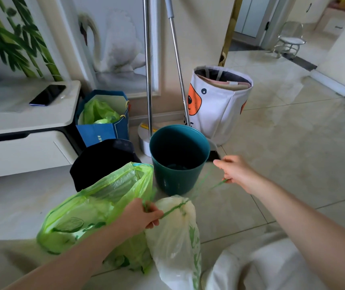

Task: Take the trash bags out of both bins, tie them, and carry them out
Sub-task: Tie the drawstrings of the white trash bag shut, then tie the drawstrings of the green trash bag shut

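Green drawstring (190, 197) stretched between both hands, left hand (144, 214) pinching it at white trash bag (175, 237), right hand (233, 171) gripping its far end beside teal bin (178, 158)

White bag (173, 237) cut off below (drawstring (205, 181) blurred).

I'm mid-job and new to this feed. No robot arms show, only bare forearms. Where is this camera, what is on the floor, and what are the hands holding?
There is no machine: a person works with bare hands, and the single wide-angle camera sits on their head, looking forward and down.

On the tiled floor stand a teal bin, with no bag in it, and a black bin. In front lie a green trash bag and a whitish trash bag.

The left hand pinches the green drawstring at the whitish bag's neck. The right hand holds the string's other end, pulling it taut, apparently tying the bag.

Behind stand a blue paper bag, a white fabric basket and two metal poles.
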The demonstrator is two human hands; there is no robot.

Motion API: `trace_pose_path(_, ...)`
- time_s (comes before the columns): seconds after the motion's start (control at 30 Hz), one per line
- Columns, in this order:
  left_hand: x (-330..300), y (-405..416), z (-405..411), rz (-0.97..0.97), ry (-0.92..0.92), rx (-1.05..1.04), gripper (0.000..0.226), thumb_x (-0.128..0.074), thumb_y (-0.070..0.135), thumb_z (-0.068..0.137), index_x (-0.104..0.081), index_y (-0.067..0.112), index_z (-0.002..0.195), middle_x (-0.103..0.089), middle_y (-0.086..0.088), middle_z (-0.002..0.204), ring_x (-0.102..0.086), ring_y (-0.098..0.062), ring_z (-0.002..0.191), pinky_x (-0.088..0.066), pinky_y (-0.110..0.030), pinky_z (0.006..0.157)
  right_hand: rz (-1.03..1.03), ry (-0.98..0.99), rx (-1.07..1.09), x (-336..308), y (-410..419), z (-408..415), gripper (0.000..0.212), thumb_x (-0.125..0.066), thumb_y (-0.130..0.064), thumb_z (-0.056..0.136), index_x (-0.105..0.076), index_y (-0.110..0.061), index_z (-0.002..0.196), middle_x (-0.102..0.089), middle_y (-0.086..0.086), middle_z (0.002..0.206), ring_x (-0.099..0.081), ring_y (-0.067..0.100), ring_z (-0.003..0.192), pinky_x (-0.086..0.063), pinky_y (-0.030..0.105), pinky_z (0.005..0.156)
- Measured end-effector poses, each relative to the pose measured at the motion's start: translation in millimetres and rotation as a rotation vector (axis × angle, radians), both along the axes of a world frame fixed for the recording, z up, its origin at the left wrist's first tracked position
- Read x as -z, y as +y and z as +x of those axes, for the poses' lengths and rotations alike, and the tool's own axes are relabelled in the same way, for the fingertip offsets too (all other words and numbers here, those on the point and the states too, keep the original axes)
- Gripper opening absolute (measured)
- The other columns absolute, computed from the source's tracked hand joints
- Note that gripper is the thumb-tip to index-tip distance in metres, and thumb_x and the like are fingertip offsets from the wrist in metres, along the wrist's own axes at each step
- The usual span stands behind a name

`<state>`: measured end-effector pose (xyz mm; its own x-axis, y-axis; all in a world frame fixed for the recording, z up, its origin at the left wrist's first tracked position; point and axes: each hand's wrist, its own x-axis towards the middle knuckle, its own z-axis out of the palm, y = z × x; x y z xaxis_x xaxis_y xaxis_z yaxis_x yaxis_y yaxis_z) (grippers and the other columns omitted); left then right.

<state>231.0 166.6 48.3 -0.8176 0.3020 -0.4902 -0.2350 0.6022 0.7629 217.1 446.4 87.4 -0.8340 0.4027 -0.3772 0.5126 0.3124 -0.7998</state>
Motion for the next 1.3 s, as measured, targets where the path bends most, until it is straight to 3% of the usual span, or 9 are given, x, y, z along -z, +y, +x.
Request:
trace_pose_path(0.13,5.3,-13.1,8.8,-0.052,-0.075,0.096,0.023,-0.071,0.022,0.083,-0.070,0.001,0.091,-0.076,-0.010,0.082,-0.061,-0.003,0.051,-0.056,-0.017,0.058,0.419,-0.054,-0.191,7.8,-4.4,1.1,0.030,-0.059,-0.025,0.086,-0.062,0.004,0.077,-0.065,0.022,0.072,-0.063,0.033,0.068,-0.055,0.038,0.067)
trace_pose_path(0.2,5.9,-23.8,8.1,-0.092,-0.099,0.099,0.030,-0.075,0.028,0.080,-0.069,0.003,0.096,-0.074,-0.009,0.087,-0.061,-0.003,0.050,-0.054,-0.016,0.056,0.611,-0.075,-0.311,9.8,-13.8,0.8,0.028,-0.057,-0.023,0.085,-0.067,0.003,0.085,-0.070,0.022,0.085,-0.065,0.037,0.082,-0.054,0.042,0.075)
trace_pose_path(0.27,7.5,-39.3,5.7,-0.152,-0.124,0.094,0.046,-0.080,0.039,0.071,-0.066,0.010,0.103,-0.071,-0.003,0.092,-0.065,-0.008,0.060,-0.059,-0.025,0.068,0.703,-0.074,-0.407,9.1,-27.2,-2.4,0.021,-0.055,-0.020,0.086,-0.065,-0.002,0.084,-0.066,0.016,0.085,-0.063,0.037,0.086,-0.052,0.039,0.071)
trace_pose_path(0.4,7.7,-73.4,0.2,-0.236,-0.114,0.126,0.062,-0.080,0.047,0.067,-0.056,0.018,0.116,-0.065,0.000,0.105,-0.067,-0.011,0.077,-0.055,-0.024,0.073,0.711,-0.004,-0.501,8.5,-61.4,-18.9,0.023,-0.055,-0.018,0.090,-0.067,-0.005,0.105,-0.068,0.012,0.106,-0.062,0.032,0.099,-0.052,0.038,0.085)
trace_pose_path(0.67,-1.8,-150.0,-13.9,-0.522,0.297,-0.081,0.012,-0.068,0.030,0.074,-0.060,0.035,0.079,-0.069,0.008,0.086,-0.063,-0.012,0.077,-0.054,-0.028,0.070,0.645,0.048,-0.615,18.4,-115.1,-55.1,0.026,-0.055,-0.023,0.090,-0.068,-0.002,0.096,-0.072,0.014,0.093,-0.065,0.029,0.089,-0.054,0.045,0.083)
trace_pose_path(0.83,-14.6,-184.8,-7.3,-0.682,0.425,-0.231,0.021,-0.064,0.027,0.078,-0.053,0.024,0.096,-0.059,0.003,0.098,-0.058,-0.023,0.081,-0.046,-0.032,0.064,0.642,0.097,-0.668,21.8,-138.0,-74.8,0.035,-0.055,-0.029,0.093,-0.057,-0.007,0.120,-0.069,0.008,0.103,-0.063,0.026,0.095,-0.052,0.037,0.083)
trace_pose_path(1.03,-8.9,-202.0,-2.8,-0.865,0.049,-0.276,0.042,-0.061,0.043,0.083,-0.042,0.011,0.100,-0.064,-0.004,0.093,-0.063,-0.025,0.083,-0.045,-0.031,0.065,0.596,0.017,-0.741,30.8,-163.0,-90.3,0.041,-0.048,-0.030,0.097,-0.052,-0.007,0.131,-0.067,0.015,0.117,-0.063,0.031,0.103,-0.048,0.040,0.086)
trace_pose_path(1.17,3.4,-206.8,-1.2,-0.714,-0.122,-0.228,0.027,-0.063,0.036,0.078,-0.056,0.013,0.065,-0.067,0.005,0.048,-0.064,-0.013,0.053,-0.051,-0.024,0.059,0.639,0.018,-0.769,36.0,-178.7,-92.6,0.026,-0.055,-0.024,0.093,-0.059,-0.006,0.112,-0.062,0.006,0.077,-0.059,0.021,0.064,-0.043,0.034,0.056)
trace_pose_path(1.3,1.0,-201.2,1.3,-0.508,-0.326,-0.209,0.032,-0.071,0.034,0.080,-0.058,0.006,0.069,-0.069,-0.001,0.053,-0.062,-0.011,0.045,-0.056,-0.024,0.062,0.681,0.039,-0.748,35.9,-185.2,-91.5,0.015,-0.059,-0.019,0.090,-0.062,-0.012,0.103,-0.059,0.003,0.076,-0.054,0.015,0.059,-0.046,0.033,0.057)
